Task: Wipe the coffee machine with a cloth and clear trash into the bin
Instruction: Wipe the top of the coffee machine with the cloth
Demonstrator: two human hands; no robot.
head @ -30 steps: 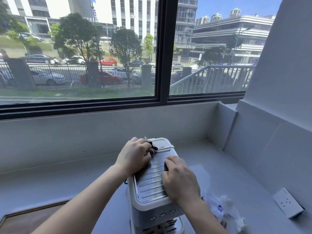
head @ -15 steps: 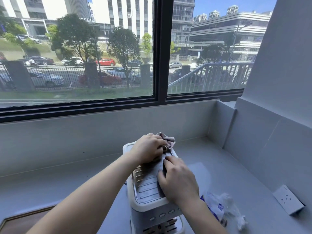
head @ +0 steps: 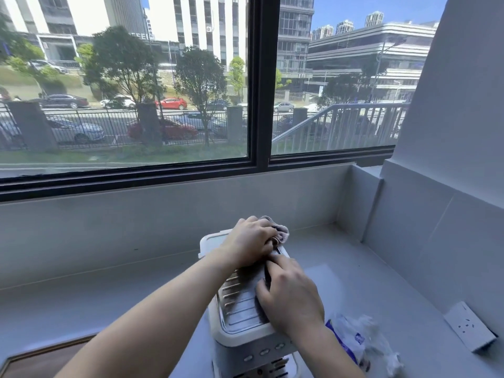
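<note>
Coffee machine (head: 240,317) stood on the pale grey counter (head: 381,290), long axis running from the person away toward the window (head: 259,85), button row facing the person. Its lower body was cut off by the frame edge. Top was a ribbed metal tray in a white plastic rim with rounded corners. Left hand (head: 249,245) sat at the far end of the top, fingers clenched around a bunched pinkish-grey cloth (head: 278,231); most of the cloth was hidden under the palm. Right hand (head: 291,298) lay on the tray's right edge, fingers curled down on it; what they gripped, if anything, couldn't be made out. Crumpled clear plastic wrapper (head: 357,339) with blue print lay just right of the machine, blurred. White socket (head: 467,327) sat on the right wall.
</note>
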